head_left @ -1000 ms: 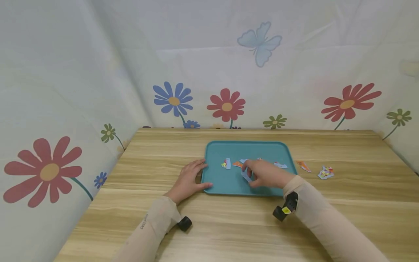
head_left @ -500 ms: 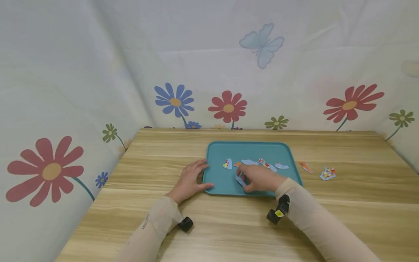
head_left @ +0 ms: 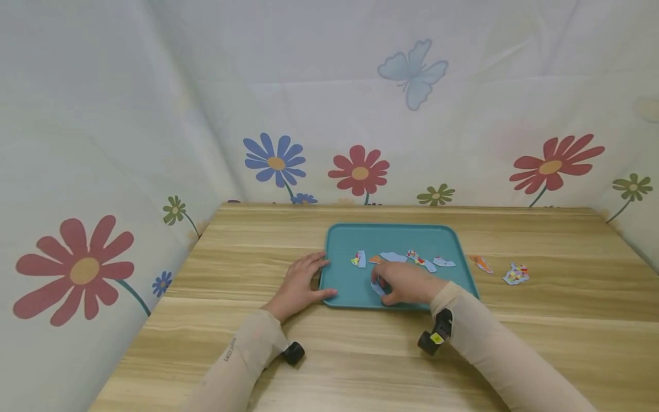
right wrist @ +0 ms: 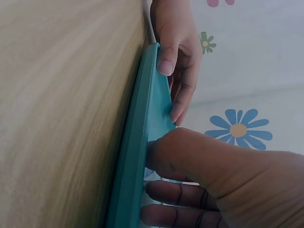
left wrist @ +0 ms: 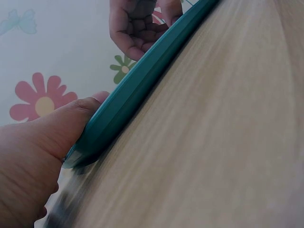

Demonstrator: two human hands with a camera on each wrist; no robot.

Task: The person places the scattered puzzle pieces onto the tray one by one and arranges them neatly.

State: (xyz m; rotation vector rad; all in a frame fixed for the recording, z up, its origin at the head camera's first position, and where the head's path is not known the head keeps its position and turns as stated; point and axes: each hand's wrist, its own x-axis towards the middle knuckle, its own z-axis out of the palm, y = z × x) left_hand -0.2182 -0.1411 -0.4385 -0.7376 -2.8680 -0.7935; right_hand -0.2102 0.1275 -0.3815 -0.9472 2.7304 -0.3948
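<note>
A teal tray (head_left: 350, 297) lies on the table with several jigsaw puzzle pieces in a rough row across it. Over its front middle, my right hand (head_left: 409, 281) pinches a light-blue puzzle piece (head_left: 378, 288) between thumb and fingers, low to the tray. My left hand (head_left: 298, 286) rests at the tray's left side, its fingers fairly straight and its thumb over the rim. On the tray are a multicoloured piece (head_left: 358, 258), an orange piece (head_left: 375, 260) partly behind the right hand, a pale-blue piece (head_left: 393, 257), a red-and-yellow patterned piece (head_left: 415, 256) and another light-blue piece (head_left: 444, 261).
To the tray's right, an orange puzzle piece (head_left: 481, 264) and a multicoloured puzzle piece (head_left: 516, 274) lie on the wooden table (head_left: 360, 355). A flower-printed cloth (head_left: 463, 114) hangs behind the table's back edge.
My right hand has moved left and slightly down toward the tray's front with the light-blue puzzle piece, uncovering pieces behind it. It barely shifts in the last half second. The left hand stays put.
</note>
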